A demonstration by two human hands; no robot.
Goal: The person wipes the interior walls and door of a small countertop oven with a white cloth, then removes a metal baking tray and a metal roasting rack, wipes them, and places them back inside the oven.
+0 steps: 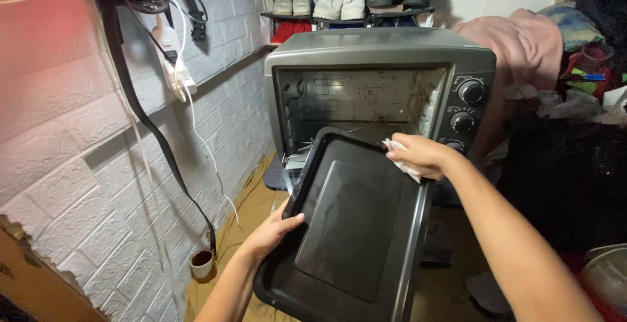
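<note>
a left hand [271, 230] grips the rim of a dark, rectangular metal baking tray [353, 224], tilted before an open steel toaster oven [379, 87], while the right hand [421, 155] presses a crumpled white cloth [400, 159] against its far edge.

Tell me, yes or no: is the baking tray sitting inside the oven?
No. The black baking tray is outside the toaster oven, tilted in front of it, held by the left hand and right hand.

Black baking tray [353, 224], white cloth [401, 159], grey toaster oven [379, 48], white brick-patterned wall [72, 145].
</note>
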